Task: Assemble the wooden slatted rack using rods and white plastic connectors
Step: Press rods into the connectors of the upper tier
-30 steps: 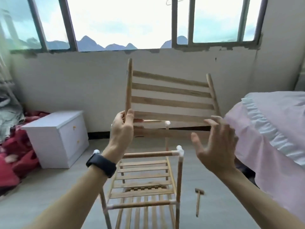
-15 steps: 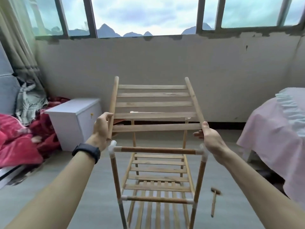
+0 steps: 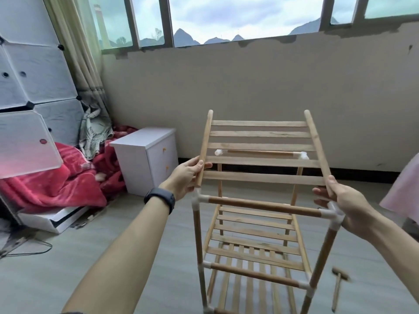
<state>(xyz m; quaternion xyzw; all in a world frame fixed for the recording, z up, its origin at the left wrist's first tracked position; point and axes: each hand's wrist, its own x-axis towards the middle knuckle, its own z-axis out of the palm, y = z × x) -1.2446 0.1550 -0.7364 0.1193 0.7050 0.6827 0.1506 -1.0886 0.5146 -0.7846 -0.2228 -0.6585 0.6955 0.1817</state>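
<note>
A loose wooden slatted panel is held tilted above the standing rack frame. My left hand grips the lower end of the panel's left side rod, just above the frame's front left white connector. My right hand grips the lower end of the right side rod, beside the front right white connector. Through the slats shows the frame's rear rod with white connectors. Lower slatted shelves sit inside the frame.
A small wooden mallet lies on the floor at the right. A white bedside cabinet stands left of the rack, with red blankets and a white modular wardrobe beyond. Pink bedding shows at the right edge.
The panel has come down and leveled toward the frame's top. My right hand, open a second ago, now grips the right side rod. The view has swung left.
</note>
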